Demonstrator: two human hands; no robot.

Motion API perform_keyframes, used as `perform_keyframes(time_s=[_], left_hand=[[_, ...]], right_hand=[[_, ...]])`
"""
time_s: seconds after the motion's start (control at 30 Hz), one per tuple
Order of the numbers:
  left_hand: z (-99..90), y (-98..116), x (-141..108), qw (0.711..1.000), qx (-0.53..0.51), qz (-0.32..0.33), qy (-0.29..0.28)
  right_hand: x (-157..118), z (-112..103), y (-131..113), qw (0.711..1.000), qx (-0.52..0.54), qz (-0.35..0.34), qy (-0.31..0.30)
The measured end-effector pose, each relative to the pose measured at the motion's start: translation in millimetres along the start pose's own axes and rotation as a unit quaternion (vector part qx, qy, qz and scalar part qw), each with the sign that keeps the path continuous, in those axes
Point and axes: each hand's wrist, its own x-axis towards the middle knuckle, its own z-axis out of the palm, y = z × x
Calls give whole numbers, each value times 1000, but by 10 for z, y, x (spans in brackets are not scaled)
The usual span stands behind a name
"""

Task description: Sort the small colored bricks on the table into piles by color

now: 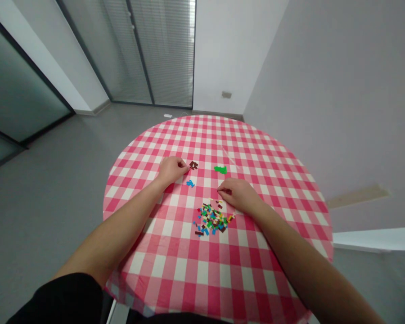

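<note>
The left hand (171, 171) rests on the cloth with its fingers (185, 166) pressed together and pointing right, their tips just beside a small cluster of dark brown bricks (193, 165). Whether those fingers pinch anything, I cannot tell. A little blue group of bricks (190, 183) lies just below the fingertips, near but apart from them. The right hand (239, 195) sits further along with its fingers (222, 190) curled down and gathered around a small dark piece (227, 191), though I cannot tell whether they grip it. Directly below that hand, almost at its edge, spreads a loose pile of tiny multicoloured plastic bricks (212, 219) in blue, green, yellow, red, brown and white. A green clump of bricks (220, 169) lies between the two hands, further out. Any markings on the bricks are too small to read.

The surface (175, 270) is a round table under a pink-and-white gingham cloth. It stands on a grey floor (47, 193), near a pale wall (337, 81) with a small socket plate (226, 94) and a glass partition with blinds (162, 54).
</note>
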Motion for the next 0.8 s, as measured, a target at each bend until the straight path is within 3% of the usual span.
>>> perform_keyframes(time_s=[0.43,0.6,0.8], left_hand=[[8,-49,12,1000,-19,9,-5],[-8,-70,18,999,-38,5,-31],[-15,-89,18,997,-52,24,-52]], right_hand=[[-50,-89,20,999,30,-11,-28],[-57,-115,41,997,47,-35,-44],[-72,-198,8,997,49,-16,-52]])
